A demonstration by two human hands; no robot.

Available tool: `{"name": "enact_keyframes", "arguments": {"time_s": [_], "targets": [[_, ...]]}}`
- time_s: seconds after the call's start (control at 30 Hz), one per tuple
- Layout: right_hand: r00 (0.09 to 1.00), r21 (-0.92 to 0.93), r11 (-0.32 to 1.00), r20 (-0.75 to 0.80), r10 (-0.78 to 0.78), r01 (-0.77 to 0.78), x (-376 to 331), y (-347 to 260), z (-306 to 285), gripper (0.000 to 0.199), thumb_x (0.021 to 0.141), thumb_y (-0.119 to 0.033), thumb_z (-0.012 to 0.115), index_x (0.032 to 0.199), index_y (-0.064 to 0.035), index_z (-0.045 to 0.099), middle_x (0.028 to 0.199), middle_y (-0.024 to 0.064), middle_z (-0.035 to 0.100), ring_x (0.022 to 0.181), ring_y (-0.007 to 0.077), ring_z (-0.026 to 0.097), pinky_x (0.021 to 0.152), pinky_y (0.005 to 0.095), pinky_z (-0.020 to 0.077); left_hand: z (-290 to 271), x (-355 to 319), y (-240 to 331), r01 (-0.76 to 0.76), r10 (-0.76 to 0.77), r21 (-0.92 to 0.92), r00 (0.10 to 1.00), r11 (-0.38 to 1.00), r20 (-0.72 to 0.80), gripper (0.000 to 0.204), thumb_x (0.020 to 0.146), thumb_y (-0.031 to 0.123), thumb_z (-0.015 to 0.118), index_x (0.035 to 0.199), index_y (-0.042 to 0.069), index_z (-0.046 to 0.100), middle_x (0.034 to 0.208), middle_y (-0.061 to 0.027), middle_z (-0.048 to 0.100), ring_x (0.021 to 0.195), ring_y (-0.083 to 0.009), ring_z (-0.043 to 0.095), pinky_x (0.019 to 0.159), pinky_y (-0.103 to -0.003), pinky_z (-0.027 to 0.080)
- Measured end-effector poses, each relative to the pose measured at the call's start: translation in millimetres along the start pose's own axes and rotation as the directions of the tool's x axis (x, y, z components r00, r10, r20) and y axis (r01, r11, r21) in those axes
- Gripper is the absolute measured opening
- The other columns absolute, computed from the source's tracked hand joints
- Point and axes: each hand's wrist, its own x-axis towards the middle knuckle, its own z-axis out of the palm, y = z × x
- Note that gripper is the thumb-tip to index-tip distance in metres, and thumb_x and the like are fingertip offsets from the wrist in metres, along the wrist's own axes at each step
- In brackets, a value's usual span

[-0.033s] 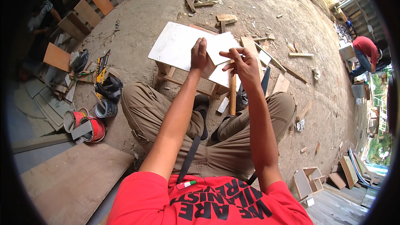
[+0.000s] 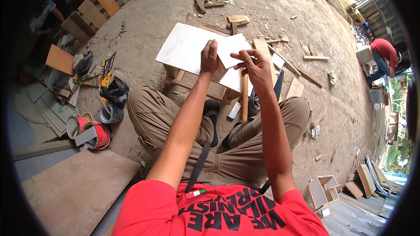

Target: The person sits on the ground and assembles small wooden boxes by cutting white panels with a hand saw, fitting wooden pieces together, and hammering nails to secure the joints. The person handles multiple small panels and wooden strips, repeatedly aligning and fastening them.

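Note:
A white-topped wooden piece (image 2: 234, 49), perhaps a small box, stands on a low white-topped bench (image 2: 183, 43) in front of my crossed legs. My left hand (image 2: 209, 57) is closed around its left side. My right hand (image 2: 257, 66) is over its right edge, thumb and index finger pinched together. Whatever lies between those fingertips is too small to make out. Below the right hand, a wooden tool handle (image 2: 244, 98), like a hammer's, hangs past the bench's near edge; its upper end is hidden. A dark blade-like strip (image 2: 278, 85) stands beside my right knee.
Paint cans (image 2: 99, 135) and a dark bucket (image 2: 114, 112) stand at my left, near a large board (image 2: 78, 188). Wood offcuts (image 2: 316, 57) litter the dirt floor. A small compartmented box (image 2: 323, 190) sits at lower right. A person in red (image 2: 385, 54) bends over at far right.
The lower fingers of my right hand have curled in slightly. My left hand and the wooden piece look unmoved.

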Motion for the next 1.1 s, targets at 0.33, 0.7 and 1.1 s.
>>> {"name": "enact_keyframes", "arguments": {"time_s": [0.33, 0.7, 1.1], "targets": [[0.935, -0.388, 0.867, -0.031, -0.353, 0.314, 29, 37, 18, 0.014, 0.089, -0.009, 0.075, 0.100, -0.0010, 0.075, 0.089, 0.0044, 0.074, 0.079, 0.0078, 0.066, 0.072, 0.0225, 0.0520, -3, 0, 0, 0.063, -0.063, 0.002, 0.997, 0.998, 0.045, 0.042, 0.104, 0.035, 0.040, 0.095, -0.003, 0.056, 0.085, -0.0127, 0.057, 0.082, -0.0219, 0.051, 0.079, -0.037, 0.043], [0.873, -0.593, 0.680, 0.084, -0.480, 0.431, 34, 32, 25, 0.014, 0.088, -0.005, 0.072, 0.101, -0.0026, 0.075, 0.088, 0.0077, 0.074, 0.067, 0.0103, 0.063, 0.060, 0.0256, 0.0493, 1, -2, -8, -0.004, 0.004, 0.034, 1.000, 0.999, 0.020, 0.040, 0.104, 0.033, 0.040, 0.094, -0.002, 0.055, 0.083, -0.0130, 0.054, 0.080, -0.0226, 0.049, 0.077, -0.036, 0.043], [0.844, -0.612, 0.606, 0.213, -0.492, 0.508, 33, 24, 25, 0.012, 0.090, -0.003, 0.066, 0.100, 0.0013, 0.072, 0.093, 0.0148, 0.073, 0.080, 0.0242, 0.073, 0.067, 0.0317, 0.0569, -1, -1, -3, 0.024, -0.024, 0.039, 1.000, 0.999, -0.001, 0.042, 0.104, 0.034, 0.040, 0.097, -0.004, 0.056, 0.088, -0.0175, 0.058, 0.084, -0.0276, 0.053, 0.081, -0.039, 0.044]]}}
